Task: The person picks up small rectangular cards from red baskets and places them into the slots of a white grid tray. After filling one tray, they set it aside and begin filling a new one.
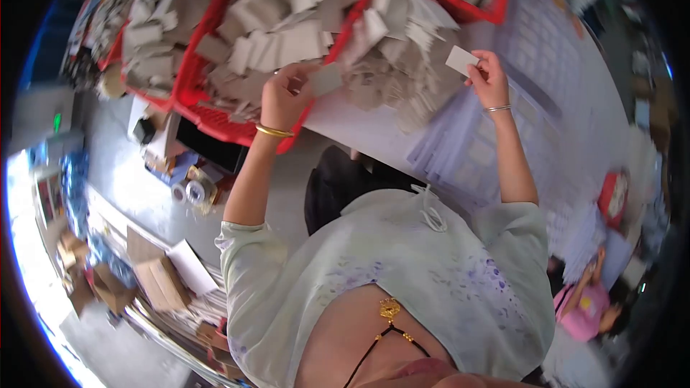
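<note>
My right hand (491, 80) pinches a small pale rectangular card (460, 62) between thumb and fingers, above the worktable (345, 123). My left hand (287, 95), with a gold bangle at the wrist, is closed with curled fingers on a small greyish card (328, 79), which is blurred. Between my hands lies a loose pile of similar cards (392, 65) on the table. Beneath my right forearm are stacked translucent plastic trays (460, 133) with rows of pale pockets.
Red baskets (188, 75) heaped with cards stand along the table's left and far side. More trays (535, 43) spread to the right. A person in a pink top (583, 309) is at the far right. Cardboard boxes (159, 284) and tape rolls (198, 190) lie to the left.
</note>
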A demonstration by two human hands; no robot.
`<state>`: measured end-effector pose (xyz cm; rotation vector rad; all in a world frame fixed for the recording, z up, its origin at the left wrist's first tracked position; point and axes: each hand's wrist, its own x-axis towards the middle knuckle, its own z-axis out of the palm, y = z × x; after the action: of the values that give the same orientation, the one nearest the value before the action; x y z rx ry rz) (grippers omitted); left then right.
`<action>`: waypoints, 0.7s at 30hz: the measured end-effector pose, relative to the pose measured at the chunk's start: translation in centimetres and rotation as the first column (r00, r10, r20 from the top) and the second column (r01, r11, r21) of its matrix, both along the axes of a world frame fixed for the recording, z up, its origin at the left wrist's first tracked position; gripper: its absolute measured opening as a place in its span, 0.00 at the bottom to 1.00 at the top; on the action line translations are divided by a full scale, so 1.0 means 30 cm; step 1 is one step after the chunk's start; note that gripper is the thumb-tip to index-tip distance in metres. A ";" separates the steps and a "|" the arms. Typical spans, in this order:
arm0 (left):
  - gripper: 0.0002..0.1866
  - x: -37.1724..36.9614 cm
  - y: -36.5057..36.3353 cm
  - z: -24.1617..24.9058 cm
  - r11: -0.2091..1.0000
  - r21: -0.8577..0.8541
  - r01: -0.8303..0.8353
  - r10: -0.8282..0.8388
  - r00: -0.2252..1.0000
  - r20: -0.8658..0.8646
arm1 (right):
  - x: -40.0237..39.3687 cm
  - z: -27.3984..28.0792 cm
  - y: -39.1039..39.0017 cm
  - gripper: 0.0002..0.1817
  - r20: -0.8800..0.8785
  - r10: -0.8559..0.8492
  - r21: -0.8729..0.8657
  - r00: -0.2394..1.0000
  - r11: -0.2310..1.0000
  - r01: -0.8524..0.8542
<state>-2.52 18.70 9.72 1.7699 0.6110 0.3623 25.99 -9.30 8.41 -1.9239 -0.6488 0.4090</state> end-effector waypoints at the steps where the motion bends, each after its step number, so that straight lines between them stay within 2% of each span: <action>1: 0.16 0.065 -0.077 0.007 0.991 -0.126 0.038 -0.030 0.998 0.063 | 0.008 0.015 -0.093 0.15 -0.013 -0.084 -0.034 0.996 0.996 0.084; 2: 0.14 0.129 -0.151 -0.025 0.985 -0.143 0.097 -0.078 0.989 0.128 | 0.014 0.032 -0.177 0.15 -0.022 -0.165 -0.064 0.986 0.984 0.163; 3: 0.14 0.195 -0.232 -0.044 0.973 -0.168 0.156 -0.137 0.984 0.115 | 0.016 0.044 -0.255 0.16 -0.031 -0.243 -0.093 0.970 0.967 0.239; 4: 0.14 0.262 -0.317 -0.049 0.959 -0.188 0.210 -0.194 0.976 0.103 | 0.018 0.033 -0.328 0.16 -0.033 -0.281 -0.076 0.959 0.958 0.278; 6: 0.12 0.399 -0.476 -0.159 0.924 -0.232 0.303 -0.269 0.948 0.167 | 0.027 -0.024 -0.453 0.16 -0.038 -0.344 -0.036 0.938 0.939 0.343; 8: 0.09 0.515 -0.619 -0.225 0.897 -0.207 0.391 -0.365 0.918 0.152 | 0.005 -0.042 -0.526 0.16 -0.066 -0.467 -0.060 0.882 0.884 0.464; 11: 0.07 0.659 -0.782 -0.311 0.895 -0.165 0.414 -0.401 0.910 0.106 | -0.003 -0.085 -0.623 0.16 -0.093 -0.604 -0.039 0.792 0.797 0.603; 13: 0.06 0.738 -0.830 -0.347 0.916 -0.015 0.400 -0.396 0.911 0.116 | 0.017 -0.132 -0.689 0.17 -0.076 -0.655 -0.023 0.752 0.755 0.655; 15: 0.06 0.803 -0.855 -0.358 0.922 0.131 0.364 -0.378 0.920 0.102 | 0.037 -0.175 -0.749 0.17 -0.035 -0.617 -0.023 0.786 0.787 0.616; 18: 0.07 0.920 -0.845 -0.405 0.853 0.327 0.406 -0.432 0.902 0.008 | 0.055 -0.181 -0.769 0.15 -0.026 -0.588 -0.004 0.808 0.808 0.589; 21: 0.07 0.995 -0.852 -0.405 0.814 0.365 0.451 -0.463 0.884 -0.058 | 0.085 -0.207 -0.756 0.13 -0.037 -0.550 -0.014 0.834 0.835 0.550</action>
<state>27.33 -6.85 -2.44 2.1983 0.0703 0.1736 28.54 -31.98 2.20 -1.9957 -0.0434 0.0769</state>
